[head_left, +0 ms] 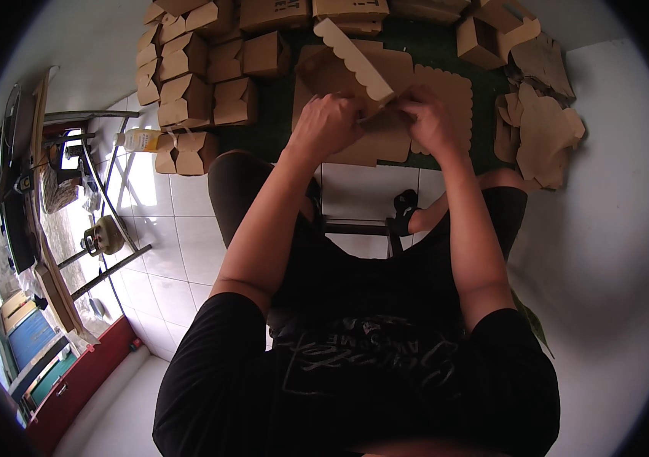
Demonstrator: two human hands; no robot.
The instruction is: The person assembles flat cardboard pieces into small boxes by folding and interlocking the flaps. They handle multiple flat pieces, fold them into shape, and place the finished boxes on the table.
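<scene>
A partly folded brown cardboard box lies in front of me on a dark green surface. One scalloped panel of it stands up at a slant, and another scalloped flap spreads out flat at the right. My left hand is closed on the cardboard near the foot of the raised panel, its fingertips partly hidden. Close beside it, my right hand pinches the cardboard at the panel's lower right end.
Folded brown boxes stand in rows at the left, with more boxes along the far side. Flat cardboard blanks are heaped at the right, below an open box. A bottle with yellow contents is by the left edge.
</scene>
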